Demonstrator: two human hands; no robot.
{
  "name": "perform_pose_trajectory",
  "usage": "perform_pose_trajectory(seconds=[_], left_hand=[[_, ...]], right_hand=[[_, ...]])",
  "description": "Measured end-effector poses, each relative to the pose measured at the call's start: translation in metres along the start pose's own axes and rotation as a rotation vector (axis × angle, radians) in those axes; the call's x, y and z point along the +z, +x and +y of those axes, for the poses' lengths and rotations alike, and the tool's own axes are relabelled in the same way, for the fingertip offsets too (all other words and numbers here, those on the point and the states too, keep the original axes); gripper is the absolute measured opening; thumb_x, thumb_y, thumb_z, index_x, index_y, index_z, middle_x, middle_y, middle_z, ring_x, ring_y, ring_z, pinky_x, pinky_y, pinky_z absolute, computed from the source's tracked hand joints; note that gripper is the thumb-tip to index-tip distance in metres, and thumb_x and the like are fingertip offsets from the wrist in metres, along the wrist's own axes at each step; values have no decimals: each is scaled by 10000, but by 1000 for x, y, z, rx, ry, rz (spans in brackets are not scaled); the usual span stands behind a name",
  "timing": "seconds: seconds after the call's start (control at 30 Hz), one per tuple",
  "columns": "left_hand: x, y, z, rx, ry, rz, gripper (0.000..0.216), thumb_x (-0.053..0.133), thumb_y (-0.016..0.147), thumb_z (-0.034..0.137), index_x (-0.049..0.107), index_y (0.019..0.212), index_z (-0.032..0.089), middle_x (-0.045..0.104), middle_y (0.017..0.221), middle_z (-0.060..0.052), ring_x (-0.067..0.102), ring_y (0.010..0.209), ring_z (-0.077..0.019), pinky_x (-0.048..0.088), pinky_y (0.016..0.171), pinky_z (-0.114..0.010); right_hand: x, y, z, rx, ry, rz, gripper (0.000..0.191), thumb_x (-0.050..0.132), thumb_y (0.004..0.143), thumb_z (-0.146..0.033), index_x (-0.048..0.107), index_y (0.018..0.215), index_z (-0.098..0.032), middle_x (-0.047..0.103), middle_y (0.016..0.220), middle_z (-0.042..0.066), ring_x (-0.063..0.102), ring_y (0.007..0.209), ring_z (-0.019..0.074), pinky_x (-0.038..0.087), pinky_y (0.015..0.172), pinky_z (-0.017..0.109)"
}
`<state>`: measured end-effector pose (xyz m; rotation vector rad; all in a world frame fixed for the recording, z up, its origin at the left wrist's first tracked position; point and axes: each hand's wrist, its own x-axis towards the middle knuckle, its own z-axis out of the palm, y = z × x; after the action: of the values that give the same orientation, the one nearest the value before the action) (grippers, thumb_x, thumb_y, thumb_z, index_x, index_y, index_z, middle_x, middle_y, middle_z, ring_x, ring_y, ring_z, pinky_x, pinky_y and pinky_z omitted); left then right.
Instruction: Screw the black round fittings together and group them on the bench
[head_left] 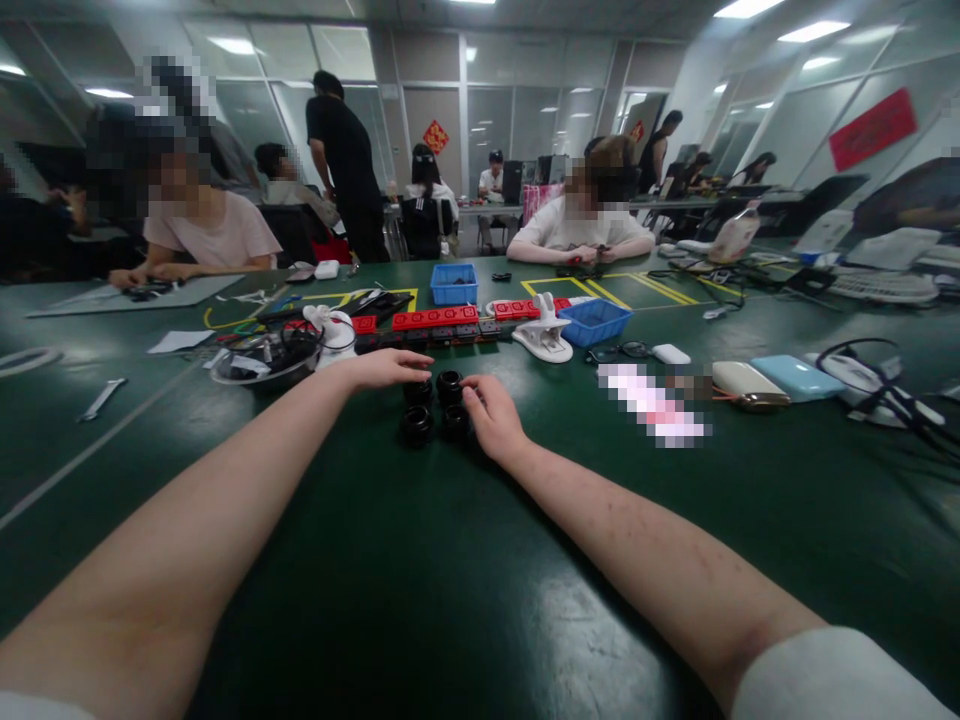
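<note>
Several black, glossy, round, hollow-topped pieces stand in a tight cluster on the green table, among them a front left piece, a front right piece and a back right piece; their exact kind is unclear. My left hand reaches over the back left piece, palm down and fingers stretched out, partly covering it. Along the cluster's right side, my right hand has its thumb and fingers apart, with the fingertips at the right-hand pieces. Whether those fingertips touch them is hard to tell.
Behind the cluster lie red power strips, a white clamp-like stand and blue bins. A bowl of cables and a wrench are on the left. Rightward are glasses and a light-blue case. People sit opposite.
</note>
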<state>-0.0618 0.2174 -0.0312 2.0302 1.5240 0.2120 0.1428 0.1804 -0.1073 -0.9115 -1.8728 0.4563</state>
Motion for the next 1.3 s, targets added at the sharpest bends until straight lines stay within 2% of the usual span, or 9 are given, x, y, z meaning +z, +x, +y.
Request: perform_pose_trajectory(seconds=[0.2,0.33,0.5,0.63,0.93,1.13,1.3], left_hand=[[5,6,8,3,68,-73,265,534,886,271,526,1122,152,538,1148,-68,558,979,-240,471,812,-426],[2,6,12,-18,127,-76,263,535,885,276,529,1115,149,545,1134,-67,562,970,-237,473,807,-423],[-4,1,12,-60,196,-77,278,544,878,307,539,1107,149,550,1139,-69,548,1003,-246,448,841,-440],[-2,-1,12,-119,204,-141,280,528,887,319,540,1105,145,575,1087,-65,583,929,-225,487,775,-403],[-2,12,14,-219,227,-153,262,529,888,287,527,1110,148,549,1112,-67,577,921,-220,494,760,-394],[-8,7,2,-288,218,-122,265,526,890,288,522,1117,151,545,1119,-70,574,929,-220,491,768,-399],[-17,-13,-18,-398,174,-126,262,523,893,283,518,1120,152,548,1112,-72,578,918,-212,494,761,-396]], right_hand=[[-1,0,0,-3,21,-1,219,369,883,-297,551,913,-178,572,896,54,522,879,178,416,790,314],[-1,0,-1,3,22,-6,225,367,883,-293,554,894,-169,570,874,55,523,862,177,415,779,312],[-1,1,1,8,18,-12,228,365,886,-292,556,866,-170,575,859,50,525,841,169,414,765,301],[0,2,2,15,9,-24,236,361,890,-295,557,825,-180,581,839,41,527,828,163,410,761,294],[1,3,5,30,-18,-51,240,386,906,-281,567,813,-152,581,810,32,540,803,144,428,749,311],[0,3,9,48,-57,-62,214,463,891,-310,572,932,-131,590,928,41,569,836,140,471,761,341],[0,3,9,60,-77,-79,223,470,889,-304,558,1008,-137,580,998,55,571,864,148,482,765,347]])
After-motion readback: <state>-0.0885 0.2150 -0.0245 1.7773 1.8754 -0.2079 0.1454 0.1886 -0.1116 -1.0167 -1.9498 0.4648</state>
